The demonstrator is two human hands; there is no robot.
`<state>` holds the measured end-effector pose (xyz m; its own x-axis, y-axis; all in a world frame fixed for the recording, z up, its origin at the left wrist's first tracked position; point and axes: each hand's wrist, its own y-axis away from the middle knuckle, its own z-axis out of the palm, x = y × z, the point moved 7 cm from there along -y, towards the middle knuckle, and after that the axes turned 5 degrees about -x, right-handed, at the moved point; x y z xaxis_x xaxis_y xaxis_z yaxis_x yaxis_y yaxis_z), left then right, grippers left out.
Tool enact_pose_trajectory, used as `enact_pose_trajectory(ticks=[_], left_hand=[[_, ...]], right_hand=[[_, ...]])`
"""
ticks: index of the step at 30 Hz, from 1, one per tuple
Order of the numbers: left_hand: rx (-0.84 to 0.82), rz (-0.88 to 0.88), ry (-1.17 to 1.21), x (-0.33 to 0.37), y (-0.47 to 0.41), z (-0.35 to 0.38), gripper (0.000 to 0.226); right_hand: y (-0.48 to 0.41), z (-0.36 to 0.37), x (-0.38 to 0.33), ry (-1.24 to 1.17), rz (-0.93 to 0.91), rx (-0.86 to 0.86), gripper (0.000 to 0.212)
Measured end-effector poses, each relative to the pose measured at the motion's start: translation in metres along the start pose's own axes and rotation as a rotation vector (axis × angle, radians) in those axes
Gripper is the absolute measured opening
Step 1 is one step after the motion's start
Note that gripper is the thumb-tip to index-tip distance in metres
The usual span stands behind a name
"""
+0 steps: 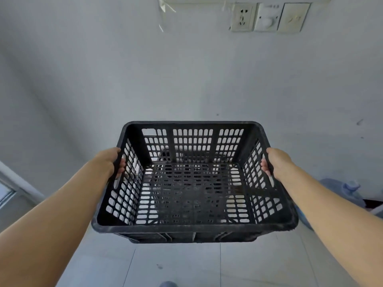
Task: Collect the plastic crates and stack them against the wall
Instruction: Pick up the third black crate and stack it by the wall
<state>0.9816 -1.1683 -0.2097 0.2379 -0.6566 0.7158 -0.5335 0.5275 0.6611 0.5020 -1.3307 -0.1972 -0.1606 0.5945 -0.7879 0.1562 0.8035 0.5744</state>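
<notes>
Fingertips (121, 163) of the left hand (107, 161) poke through the handle slot in the crate's left wall and curl back inward, clamped on the rim there; the right hand (276, 162) mirrors this on the opposite wall, its fingers (264, 164) hooked through that slot and closed on the plastic. The black crate (194, 228) hangs between the two hands, open side up and roughly level, carried clear of the tiled floor (176, 264). Gripping both short sides at the slots most likely keeps the load balanced and the rim flat for setting down. Beyond the crate's far rim rises the pale wall (186, 79), close ahead, with a socket (242, 17) high above the crate. Dark shapes show through the crate's base, too unclear to name. To the crate's right, low by the wall, sits a bluish water jug (350, 189).
</notes>
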Motion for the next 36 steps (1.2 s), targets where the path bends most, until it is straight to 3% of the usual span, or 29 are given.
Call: enact_pose_trajectory(ticks=[15, 36], left_hand=[[-0.057, 0.003, -0.084, 0.133, -0.208, 0.060, 0.037], [-0.052, -0.105, -0.088, 0.135, -0.321, 0.099, 0.039]], right_hand=[[-0.140, 0.096, -0.056, -0.031, 0.110, 0.173, 0.033], [-0.258, 0.142, -0.053, 0.036, 0.230, 0.106, 0.038]])
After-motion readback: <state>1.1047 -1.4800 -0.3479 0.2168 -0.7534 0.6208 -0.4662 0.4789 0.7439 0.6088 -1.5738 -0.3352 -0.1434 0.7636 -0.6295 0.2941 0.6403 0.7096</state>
